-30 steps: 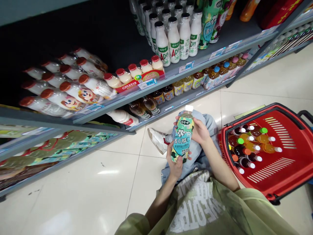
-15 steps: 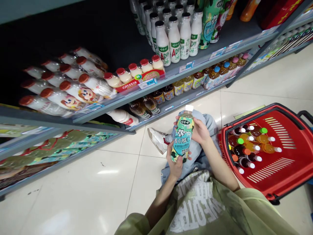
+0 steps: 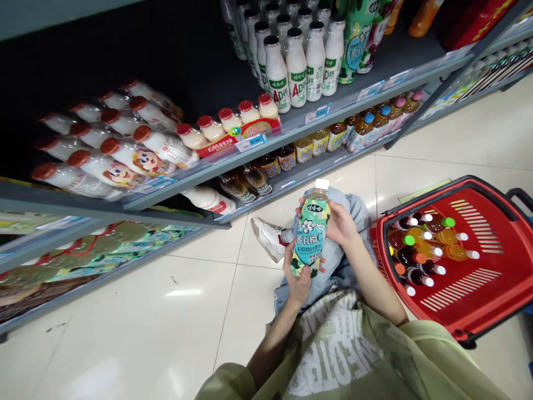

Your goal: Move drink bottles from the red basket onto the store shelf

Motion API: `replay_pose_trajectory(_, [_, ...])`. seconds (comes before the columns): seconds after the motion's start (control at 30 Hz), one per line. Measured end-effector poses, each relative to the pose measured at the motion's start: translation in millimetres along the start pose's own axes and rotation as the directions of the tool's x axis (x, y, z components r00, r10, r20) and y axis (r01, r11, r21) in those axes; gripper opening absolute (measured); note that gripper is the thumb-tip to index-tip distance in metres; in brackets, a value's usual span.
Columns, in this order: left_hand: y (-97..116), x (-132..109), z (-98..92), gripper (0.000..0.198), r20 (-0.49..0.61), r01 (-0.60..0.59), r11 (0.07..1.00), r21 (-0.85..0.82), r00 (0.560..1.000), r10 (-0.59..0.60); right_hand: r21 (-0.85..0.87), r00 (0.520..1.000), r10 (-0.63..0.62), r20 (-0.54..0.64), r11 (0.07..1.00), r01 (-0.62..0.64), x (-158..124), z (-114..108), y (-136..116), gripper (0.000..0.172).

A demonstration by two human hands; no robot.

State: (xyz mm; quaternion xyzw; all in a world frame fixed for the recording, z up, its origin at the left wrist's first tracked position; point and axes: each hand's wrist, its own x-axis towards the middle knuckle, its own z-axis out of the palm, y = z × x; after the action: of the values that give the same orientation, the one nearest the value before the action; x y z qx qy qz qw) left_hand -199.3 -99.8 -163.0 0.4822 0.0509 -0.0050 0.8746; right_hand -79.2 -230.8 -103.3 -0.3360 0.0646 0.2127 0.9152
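A drink bottle with a white cap and a green-and-turquoise flowered label is held tilted in front of my lap, label facing up. My left hand is closed round its lower part, thumb on the label near the base. Higher up, my right hand grips the bottle's right side near the shoulder, its fingers passing behind. Some fingertips of both hands are hidden by the bottle. Below it are my crossed legs in blue jeans and a white shoe.
On my right stands a red shopping basket holding several capped drink bottles. Ahead runs a grey shelf with white milk-drink bottles, a red-banded pack and red-capped bottles lying tilted. Smaller bottles line the lower shelf.
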Motion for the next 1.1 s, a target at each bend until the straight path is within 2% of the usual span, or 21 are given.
replay_pose_trajectory(0.23, [-0.9, -1.2, -1.5, 0.074, -0.031, 0.034, 0.998, 0.056, 0.999, -0.032, 0.004, 1.000, 0.006, -0.002, 1.000, -0.006, -0.1, 0.1, -0.4, 0.049])
replay_pose_trajectory(0.5, [1.6, 0.8, 1.2, 0.076, -0.023, 0.036, 0.998, 0.044, 0.999, -0.035, 0.015, 1.000, -0.005, 0.001, 1.000, 0.005, 1.1, -2.5, 0.9, 0.047])
replay_pose_trajectory(0.8, [2.5, 0.0, 1.3, 0.068, -0.001, 0.014, 0.999, 0.041, 1.000, -0.014, 0.032, 1.000, -0.001, 0.005, 0.999, 0.001, 0.6, -0.5, -0.5, 0.047])
replay_pose_trajectory(1.1, [2.6, 0.7, 1.3, 0.071, 0.015, 0.022, 0.999, 0.024, 1.000, -0.023, -0.004, 0.999, -0.017, 0.041, 1.000, 0.017, 0.5, 1.6, -2.5, 0.055])
